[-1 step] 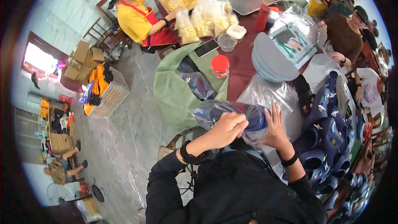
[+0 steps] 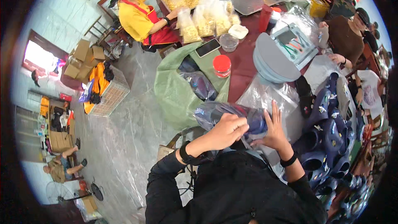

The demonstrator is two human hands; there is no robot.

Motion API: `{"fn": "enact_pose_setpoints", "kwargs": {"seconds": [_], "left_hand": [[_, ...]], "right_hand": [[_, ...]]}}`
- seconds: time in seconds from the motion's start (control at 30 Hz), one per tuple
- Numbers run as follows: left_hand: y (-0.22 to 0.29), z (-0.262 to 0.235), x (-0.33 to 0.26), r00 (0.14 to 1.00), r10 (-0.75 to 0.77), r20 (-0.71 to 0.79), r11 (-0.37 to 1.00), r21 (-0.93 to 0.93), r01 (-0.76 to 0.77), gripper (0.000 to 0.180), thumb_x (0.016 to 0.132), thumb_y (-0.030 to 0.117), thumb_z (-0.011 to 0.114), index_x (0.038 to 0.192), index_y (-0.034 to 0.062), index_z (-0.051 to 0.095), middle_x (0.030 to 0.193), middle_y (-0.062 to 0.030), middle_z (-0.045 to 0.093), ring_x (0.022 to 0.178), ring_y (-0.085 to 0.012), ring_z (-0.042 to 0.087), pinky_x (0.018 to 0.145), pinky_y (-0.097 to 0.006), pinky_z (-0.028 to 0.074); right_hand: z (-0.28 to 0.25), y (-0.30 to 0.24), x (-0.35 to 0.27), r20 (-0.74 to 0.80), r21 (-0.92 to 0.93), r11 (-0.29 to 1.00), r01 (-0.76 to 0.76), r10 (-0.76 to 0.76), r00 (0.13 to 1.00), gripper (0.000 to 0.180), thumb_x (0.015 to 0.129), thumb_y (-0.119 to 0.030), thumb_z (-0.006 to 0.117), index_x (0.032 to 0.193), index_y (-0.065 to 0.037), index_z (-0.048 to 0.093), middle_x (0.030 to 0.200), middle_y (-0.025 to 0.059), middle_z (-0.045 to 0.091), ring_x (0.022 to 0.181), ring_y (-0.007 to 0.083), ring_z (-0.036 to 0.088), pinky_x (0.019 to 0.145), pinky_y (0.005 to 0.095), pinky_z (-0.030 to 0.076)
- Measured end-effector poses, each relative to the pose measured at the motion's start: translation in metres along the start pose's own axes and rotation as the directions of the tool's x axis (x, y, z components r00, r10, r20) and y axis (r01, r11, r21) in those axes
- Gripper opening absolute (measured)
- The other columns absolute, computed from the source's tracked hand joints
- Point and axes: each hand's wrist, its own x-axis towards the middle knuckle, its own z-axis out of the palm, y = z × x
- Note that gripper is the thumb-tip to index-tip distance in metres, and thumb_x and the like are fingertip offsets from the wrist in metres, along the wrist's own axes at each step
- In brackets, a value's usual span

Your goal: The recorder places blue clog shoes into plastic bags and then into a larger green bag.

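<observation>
A pair of navy clogs in a clear plastic bag (image 2: 209,114) lies in front of me at the table's near edge. My left hand (image 2: 229,130) is closed, its fingers gripping the bag's near side. At the bag's right end my right hand (image 2: 274,130) has its fingers stretched and spread, close against the plastic. Beyond it lie flat clear bags (image 2: 269,93). To the right is a heap of navy clogs (image 2: 327,128) with small charms on them. A green woven sack (image 2: 168,87) at the far left holds more bagged clogs (image 2: 199,85).
Farther back on the dark red table are a red-lidded jar (image 2: 222,65), a phone (image 2: 207,47), a grey tool holder (image 2: 275,60) and bags of yellow pieces (image 2: 203,23). One person in yellow (image 2: 134,20) sits far left, another in brown (image 2: 344,37) far right.
My right thumb shows lower and more extended at the bag's right end. My left hand keeps its grip, and the whole view has shifted very slightly.
</observation>
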Motion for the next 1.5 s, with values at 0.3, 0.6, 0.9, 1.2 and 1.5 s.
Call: {"fn": "enact_pose_setpoints", "kwargs": {"seconds": [0.3, 0.6, 0.9, 1.2, 1.5], "left_hand": [[-0.029, -0.054, -0.015, 0.972, 0.086, 0.218, 0.994, -0.088, -0.068, 0.027, 0.093, 0.022, 0.042, 0.069, 0.0090, 0.047, 0.063, 0.0006, 0.049, 0.068, -0.0175, 0.048, 0.081, -0.033, 0.030], [-0.140, -0.197, 0.009, 0.882, -0.069, -0.466, 0.944, -0.317, -0.093, 0.020, 0.090, 0.018, 0.049, 0.101, 0.0023, 0.055, 0.095, -0.0061, 0.060, 0.088, -0.0139, 0.055, 0.081, -0.028, 0.042], [-0.440, -0.227, -0.007, 0.488, -0.792, -0.366, 0.463, 0.159, 0.872, 0.056, 0.083, 0.045, 0.052, 0.116, -0.0004, 0.053, 0.116, -0.0242, 0.054, 0.112, -0.0379, 0.048, 0.093, -0.041, 0.038], [-0.386, -0.226, -0.040, 0.310, -0.558, -0.770, 0.676, -0.205, 0.708, 0.039, 0.070, 0.007, 0.054, 0.108, -0.0012, 0.059, 0.093, -0.0250, 0.061, 0.090, -0.0406, 0.056, 0.082, -0.042, 0.043], [-0.344, -0.228, -0.135, 0.365, -0.378, -0.851, 0.864, -0.182, 0.470, 0.055, 0.076, -0.007, 0.046, 0.130, -0.0021, 0.039, 0.123, -0.0229, 0.049, 0.112, -0.0333, 0.049, 0.096, -0.034, 0.035]], "right_hand": [[0.009, -0.038, 0.055, 0.181, 0.247, 0.965, 0.082, -0.129, 0.975, 0.089, 0.049, -0.026, 0.084, 0.125, -0.008, 0.041, 0.118, 0.0152, 0.049, 0.104, 0.0352, 0.052, 0.083, 0.0396, 0.047], [0.051, -0.035, 0.066, -0.052, 0.652, 0.715, -0.252, 0.374, 0.926, 0.096, 0.047, -0.013, 0.085, 0.128, -0.005, 0.034, 0.116, 0.0084, 0.049, 0.107, 0.0210, 0.048, 0.092, 0.0337, 0.039], [0.074, -0.087, 0.165, -0.364, 0.750, 0.645, -0.143, 0.584, 0.725, 0.092, 0.057, -0.015, 0.082, 0.130, -0.006, 0.028, 0.124, 0.0101, 0.038, 0.109, 0.0208, 0.046, 0.094, 0.0336, 0.038], [0.152, -0.063, 0.238, 0.051, 0.890, 0.236, -0.390, 0.798, 0.600, 0.082, 0.062, -0.021, 0.081, 0.126, -0.006, 0.032, 0.109, 0.0106, 0.049, 0.100, 0.0197, 0.050, 0.086, 0.0312, 0.042], [0.161, -0.094, 0.273, 0.303, 0.876, 0.099, -0.473, 0.649, 0.698, 0.078, 0.064, -0.028, 0.080, 0.119, -0.001, 0.032, 0.105, 0.0152, 0.051, 0.089, 0.0188, 0.055, 0.074, 0.0309, 0.048]]}}
